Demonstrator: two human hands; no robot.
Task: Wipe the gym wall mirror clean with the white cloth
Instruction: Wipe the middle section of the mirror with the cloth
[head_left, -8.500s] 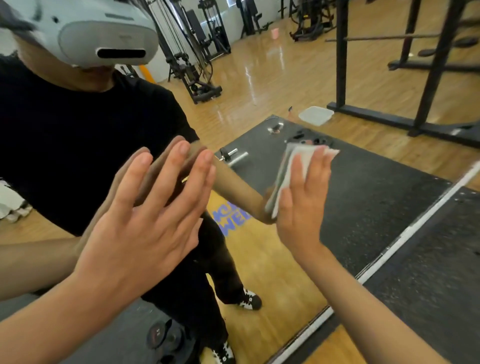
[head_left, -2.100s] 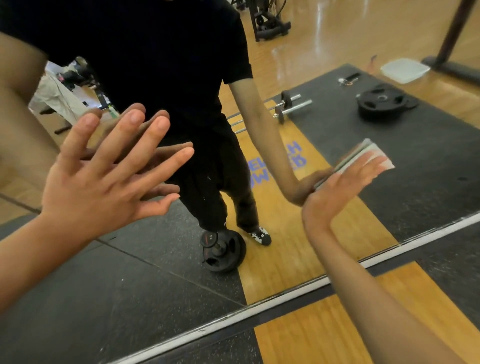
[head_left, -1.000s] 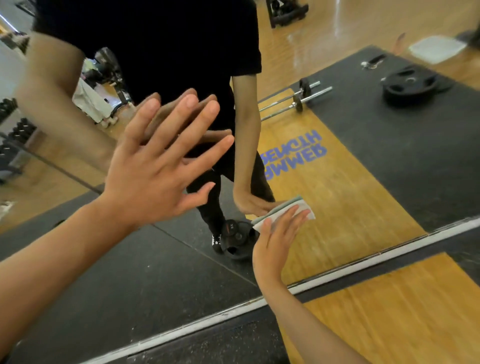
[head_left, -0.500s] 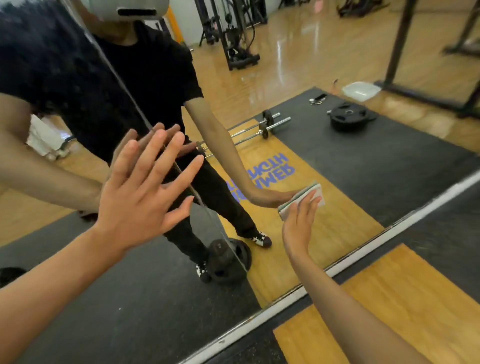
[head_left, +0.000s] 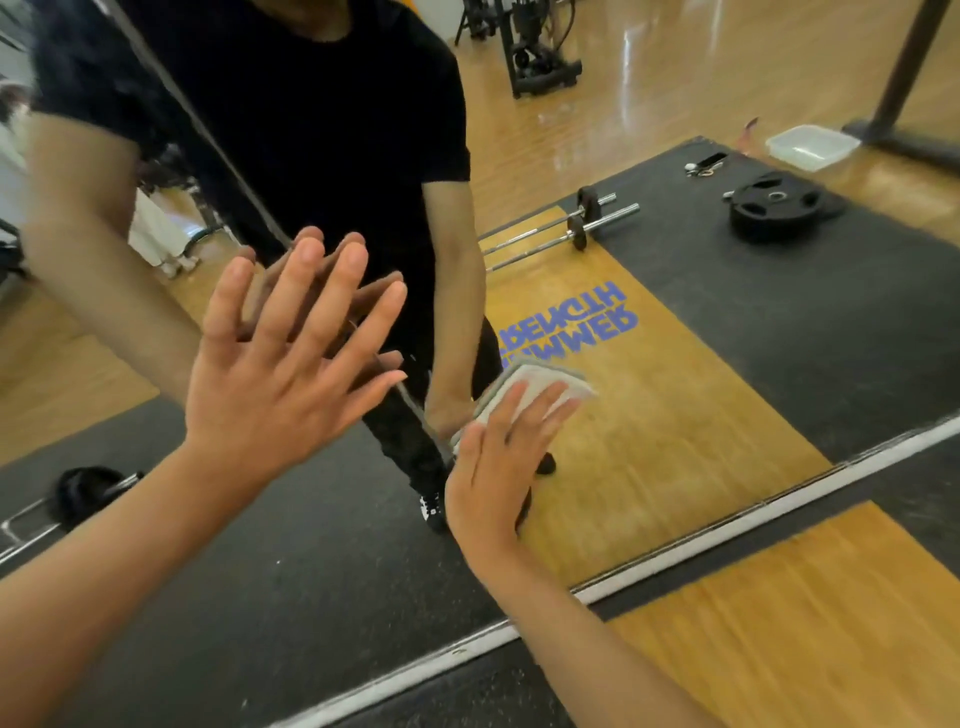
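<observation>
Right hand (head_left: 498, 467): grip flat, fingers straight and close together, pressing the folded white cloth (head_left: 550, 376) against the mirror (head_left: 727, 338) with nothing curled round it; thumb hard to make out. The cloth sits low on the glass, near the bottom frame strip (head_left: 727, 525) and just right of the diagonal panel seam (head_left: 208, 130); it overlaps the lower edge of the reflected blue lettering (head_left: 566, 322).

Left hand (head_left: 270, 374): grip wide open, fingers straight and fanned, palm toward the glass, holding nothing. Its fingertips sit right at their own reflection, but I cannot tell whether they touch.

Hidden or unclear:
- Near half of the cloth is under the right fingers (head_left: 519, 405); only its far edge and one corner show.
- Both forearms are cut off at the near frame edge.
- The reflected person in the black T-shirt (head_left: 322, 130) is cut off at the neck.
- Reflected shoe (head_left: 431, 506) is partly behind the right hand.
- Dark plate (head_left: 83, 488) at far left is blurred.

Also reflected: barbell (head_left: 561, 228), weight plate (head_left: 774, 208), white tray (head_left: 808, 145); real wood floor (head_left: 805, 623) near right.
</observation>
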